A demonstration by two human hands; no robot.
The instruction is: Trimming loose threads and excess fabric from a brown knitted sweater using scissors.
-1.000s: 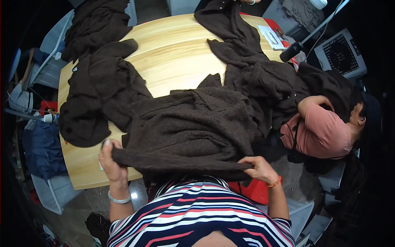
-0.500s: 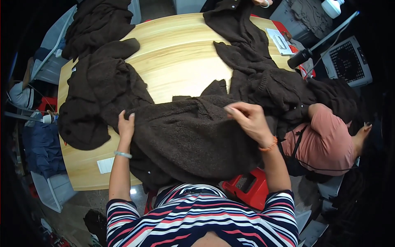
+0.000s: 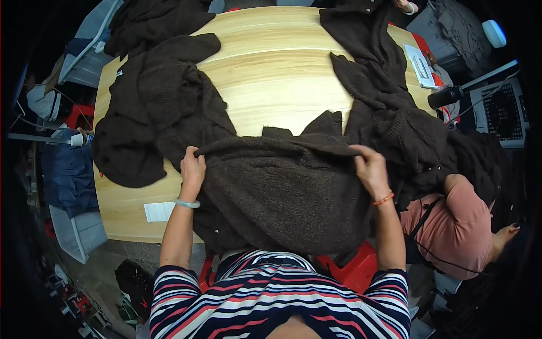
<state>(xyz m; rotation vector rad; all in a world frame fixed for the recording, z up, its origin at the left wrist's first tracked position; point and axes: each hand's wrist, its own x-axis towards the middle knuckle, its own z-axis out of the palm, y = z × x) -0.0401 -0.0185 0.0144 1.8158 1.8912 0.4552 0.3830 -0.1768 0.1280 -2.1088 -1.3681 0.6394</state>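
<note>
A dark brown knitted garment (image 3: 282,198) is stretched between my two hands at the table's near edge, its lower part hanging toward my lap. My left hand (image 3: 193,169) pinches its upper left corner. At the upper right, my right hand (image 3: 371,174) grips the same edge, fingers curled over the knit. The top edge runs almost straight between the two hands, with a fold just below it. Pieces of brown knit stick out beyond that edge. Which part of the garment I hold, I cannot tell.
More brown knitwear is heaped on the wooden table (image 3: 271,73), in a left pile (image 3: 164,107) and a right pile (image 3: 395,118). A paper slip (image 3: 159,212) lies near my left forearm. A co-worker in pink (image 3: 451,226) leans in at right, beside a lamp (image 3: 445,97).
My right hand has moved from above the cloth onto its right edge and closed there. The top edge is now drawn straighter. The whole view has shifted a little.
</note>
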